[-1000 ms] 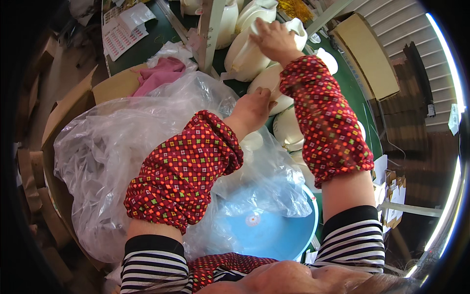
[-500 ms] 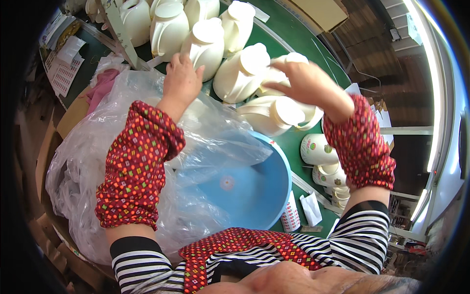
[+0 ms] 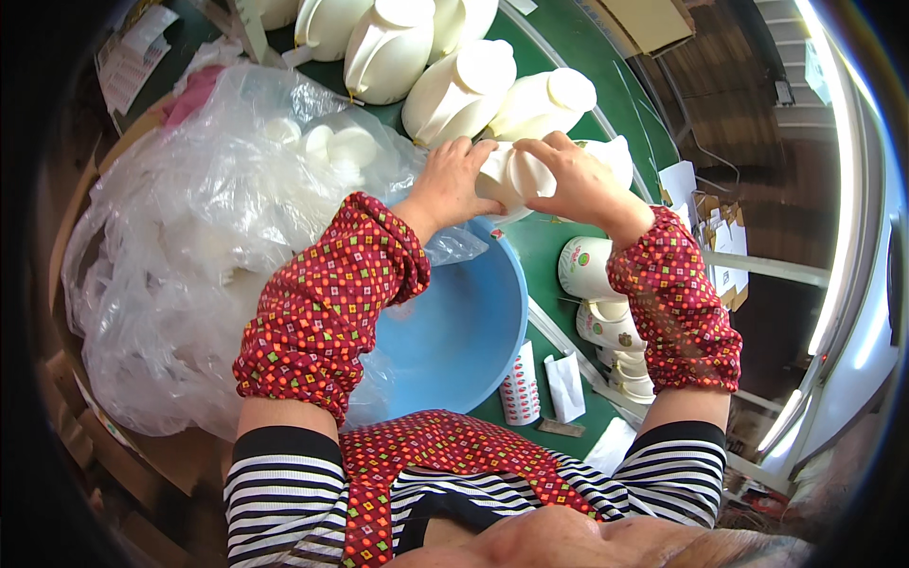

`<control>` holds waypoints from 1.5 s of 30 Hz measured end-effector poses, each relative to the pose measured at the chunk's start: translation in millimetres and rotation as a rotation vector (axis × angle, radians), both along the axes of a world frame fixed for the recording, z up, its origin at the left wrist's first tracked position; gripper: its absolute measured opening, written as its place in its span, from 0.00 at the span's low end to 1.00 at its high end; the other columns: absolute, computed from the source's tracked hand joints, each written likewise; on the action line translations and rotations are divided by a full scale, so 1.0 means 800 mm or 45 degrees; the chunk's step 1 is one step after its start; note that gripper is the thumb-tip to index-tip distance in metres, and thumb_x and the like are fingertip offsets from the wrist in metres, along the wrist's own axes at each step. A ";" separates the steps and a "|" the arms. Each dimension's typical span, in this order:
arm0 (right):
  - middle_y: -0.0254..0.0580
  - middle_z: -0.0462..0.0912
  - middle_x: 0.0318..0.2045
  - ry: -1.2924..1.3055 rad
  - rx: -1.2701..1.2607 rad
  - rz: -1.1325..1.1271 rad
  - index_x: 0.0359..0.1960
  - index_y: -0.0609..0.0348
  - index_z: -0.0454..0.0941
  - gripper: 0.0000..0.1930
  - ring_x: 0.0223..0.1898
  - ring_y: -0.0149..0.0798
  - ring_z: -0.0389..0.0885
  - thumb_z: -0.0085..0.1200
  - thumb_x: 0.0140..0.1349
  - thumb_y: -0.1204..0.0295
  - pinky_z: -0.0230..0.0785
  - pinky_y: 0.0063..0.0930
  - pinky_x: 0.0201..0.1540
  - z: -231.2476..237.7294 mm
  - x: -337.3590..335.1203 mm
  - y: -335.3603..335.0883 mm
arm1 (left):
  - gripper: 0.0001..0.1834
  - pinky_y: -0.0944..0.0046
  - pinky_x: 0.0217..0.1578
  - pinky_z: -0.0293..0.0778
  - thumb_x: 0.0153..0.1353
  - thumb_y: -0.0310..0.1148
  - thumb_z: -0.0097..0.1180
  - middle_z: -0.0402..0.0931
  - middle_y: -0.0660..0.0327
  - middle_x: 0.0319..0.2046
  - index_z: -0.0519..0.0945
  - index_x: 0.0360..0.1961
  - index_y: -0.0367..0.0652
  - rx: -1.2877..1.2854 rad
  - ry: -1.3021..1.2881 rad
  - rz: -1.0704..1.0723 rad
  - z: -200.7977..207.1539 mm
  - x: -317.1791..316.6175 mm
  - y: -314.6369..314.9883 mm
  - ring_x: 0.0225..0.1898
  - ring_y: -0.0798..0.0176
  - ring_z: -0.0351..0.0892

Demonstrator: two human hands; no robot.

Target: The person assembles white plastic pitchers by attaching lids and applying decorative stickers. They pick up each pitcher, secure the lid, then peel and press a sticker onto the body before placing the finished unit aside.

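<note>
Between my two hands is a cream plastic jug body [image 3: 512,178], rounded, with moulded curves. My left hand [image 3: 449,186] grips its left side with bent fingers, the thumb toward me. Against its right side, my right hand [image 3: 579,182] has its fingers curled over the edge. It is held just past the far rim of a blue plastic basin [image 3: 459,331], over the green table. Another pale jug body [image 3: 611,161] shows partly behind my right hand. More cream jug bodies [image 3: 462,90] lie beyond, on the far part of the table.
A large clear plastic bag [image 3: 180,256] with white round parts inside spreads left of the basin and over its rim. On the right are stacked printed white containers [image 3: 589,268]. A sticker sheet [image 3: 520,386] and folded white paper [image 3: 565,386] lie near the basin.
My left hand has come right and nearer from the far jug bodies, and my right hand has lowered. Both now grip one jug body. The view has shifted slightly.
</note>
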State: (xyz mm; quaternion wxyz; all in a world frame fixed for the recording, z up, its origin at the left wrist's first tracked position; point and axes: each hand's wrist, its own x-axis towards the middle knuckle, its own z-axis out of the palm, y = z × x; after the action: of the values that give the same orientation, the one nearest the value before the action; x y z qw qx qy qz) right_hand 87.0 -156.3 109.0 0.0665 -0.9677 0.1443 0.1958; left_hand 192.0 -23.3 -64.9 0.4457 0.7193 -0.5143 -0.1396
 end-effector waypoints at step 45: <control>0.55 0.76 0.46 -0.528 -0.613 -0.119 0.49 0.52 0.84 0.19 0.49 0.62 0.75 0.58 0.66 0.52 0.77 0.48 0.33 -0.102 -0.011 0.041 | 0.42 0.48 0.51 0.73 0.43 0.48 0.80 0.77 0.54 0.41 0.77 0.61 0.52 -0.152 0.007 0.250 -0.014 -0.032 0.000 0.47 0.45 0.78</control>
State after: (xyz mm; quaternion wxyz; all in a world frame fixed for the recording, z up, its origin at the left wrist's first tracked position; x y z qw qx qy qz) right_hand 78.2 -123.7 27.4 -0.1274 -0.9673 0.2140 -0.0486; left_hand 166.2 -23.3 -76.2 0.5008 0.7379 -0.4475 -0.0665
